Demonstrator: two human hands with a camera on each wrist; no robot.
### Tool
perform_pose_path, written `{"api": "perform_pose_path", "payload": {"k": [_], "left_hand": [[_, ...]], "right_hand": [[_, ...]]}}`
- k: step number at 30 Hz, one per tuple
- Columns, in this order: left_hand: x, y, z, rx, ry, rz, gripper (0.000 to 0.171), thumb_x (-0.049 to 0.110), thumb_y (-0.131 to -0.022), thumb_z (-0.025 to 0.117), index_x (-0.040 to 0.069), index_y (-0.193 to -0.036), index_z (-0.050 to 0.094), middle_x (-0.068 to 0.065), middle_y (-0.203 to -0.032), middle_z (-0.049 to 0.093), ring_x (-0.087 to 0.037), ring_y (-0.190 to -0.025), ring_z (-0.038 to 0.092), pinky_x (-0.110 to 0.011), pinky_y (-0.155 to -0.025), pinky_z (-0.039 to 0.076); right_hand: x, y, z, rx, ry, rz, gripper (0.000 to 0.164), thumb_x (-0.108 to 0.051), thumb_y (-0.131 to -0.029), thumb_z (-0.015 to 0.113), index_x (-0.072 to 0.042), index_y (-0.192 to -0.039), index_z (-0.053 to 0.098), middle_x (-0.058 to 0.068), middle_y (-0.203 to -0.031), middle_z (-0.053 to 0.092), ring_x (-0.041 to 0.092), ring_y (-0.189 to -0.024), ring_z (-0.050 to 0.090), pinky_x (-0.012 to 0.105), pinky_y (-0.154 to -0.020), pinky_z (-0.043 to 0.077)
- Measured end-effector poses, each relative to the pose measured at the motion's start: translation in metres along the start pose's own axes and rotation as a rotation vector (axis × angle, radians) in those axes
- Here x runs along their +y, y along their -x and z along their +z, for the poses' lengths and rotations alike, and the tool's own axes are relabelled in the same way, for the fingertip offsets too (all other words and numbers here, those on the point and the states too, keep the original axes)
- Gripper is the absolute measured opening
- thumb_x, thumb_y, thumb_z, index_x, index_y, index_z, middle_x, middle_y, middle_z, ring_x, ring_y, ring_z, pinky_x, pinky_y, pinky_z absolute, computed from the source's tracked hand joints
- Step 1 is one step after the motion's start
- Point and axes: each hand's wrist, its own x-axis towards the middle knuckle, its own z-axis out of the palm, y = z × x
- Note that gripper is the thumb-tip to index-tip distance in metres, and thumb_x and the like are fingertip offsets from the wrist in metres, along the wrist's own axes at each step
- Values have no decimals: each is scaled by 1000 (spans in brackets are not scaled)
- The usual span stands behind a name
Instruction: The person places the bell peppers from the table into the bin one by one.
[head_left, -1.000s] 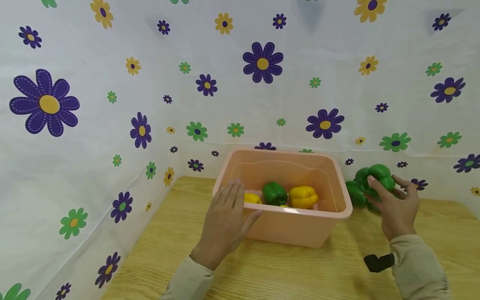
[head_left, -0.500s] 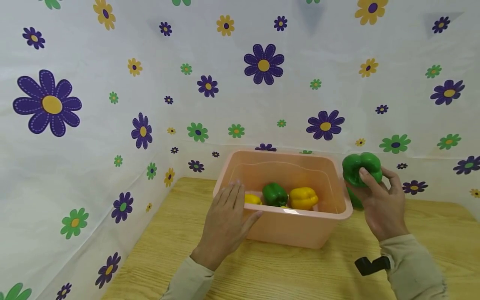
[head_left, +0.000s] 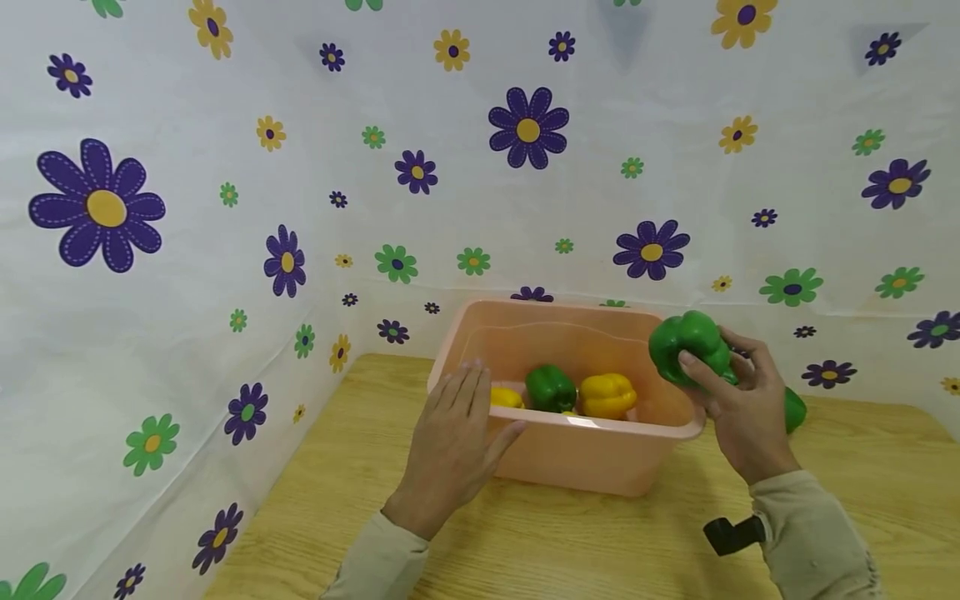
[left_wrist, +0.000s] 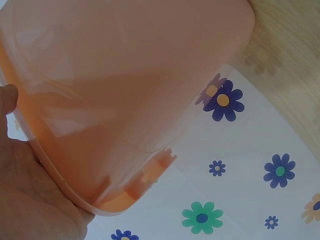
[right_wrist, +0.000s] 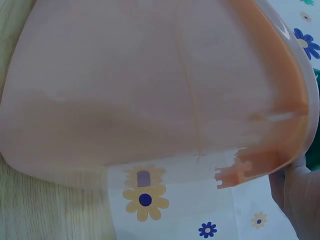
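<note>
My right hand (head_left: 750, 408) holds a green bell pepper (head_left: 686, 342) above the right rim of a peach plastic bin (head_left: 585, 454), thumb pressed on its near side. In the right wrist view only a sliver of green pepper (right_wrist: 314, 150) shows beyond the rim. My left hand (head_left: 450, 442) rests with straight fingers over the bin's front left rim; its palm (left_wrist: 40, 190) is against that rim in the left wrist view. Inside the bin lie a green bell pepper (head_left: 551, 387), a yellow bell pepper (head_left: 607, 396) and another yellow one (head_left: 506, 397), partly hidden by the front wall.
Another green bell pepper (head_left: 795, 410) sits on the wooden table (head_left: 540, 550) right of the bin, mostly hidden by my right hand. A flower-printed white sheet (head_left: 450, 208) hangs behind and at the left. A black piece (head_left: 735, 535) sticks out from my right sleeve.
My right hand has lifted the green bell pepper off the group at the right and carried it left to the bin's right rim. My left hand stays on the rim.
</note>
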Motion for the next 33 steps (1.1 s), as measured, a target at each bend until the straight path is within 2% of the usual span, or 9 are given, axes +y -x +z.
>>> {"api": "perform_pose_path", "payload": {"k": [2, 16, 23, 33], "left_hand": [[0, 0, 0, -3, -4, -2, 77, 54, -102, 51, -7, -148, 44, -23, -154, 43, -35, -142, 43, -46, -120, 30], [0, 0, 0, -7, 2, -9, 77, 55, -102, 51, -7, -148, 44, -22, -155, 42, -34, -143, 42, -46, -121, 29], [0, -1, 0, 4, 2, -6, 77, 55, -101, 53, -7, -147, 46, -22, -154, 44, -35, -141, 44, -46, -120, 30], [0, 0, 0, -8, 2, -15, 77, 55, -101, 53, -6, -147, 46, -22, -154, 44, -34, -142, 43, -46, -120, 30]], "right_hand": [[0, 0, 0, -4, 39, 5, 59, -1, -94, 70, -17, -143, 42, 6, -135, 42, 18, -119, 55, 29, -87, 57], [-2, -3, -3, -66, 126, 11, 59, -6, -96, 70, -18, -146, 41, 5, -133, 44, 15, -114, 60, 27, -85, 57], [-2, -3, -6, -106, 180, 7, 64, -9, -97, 69, -17, -152, 37, 5, -131, 45, 13, -113, 60, 26, -85, 57], [-3, -3, -7, -148, 200, -2, 63, -9, -99, 67, -19, -152, 36, 6, -131, 45, 14, -114, 59, 25, -86, 57]]}}
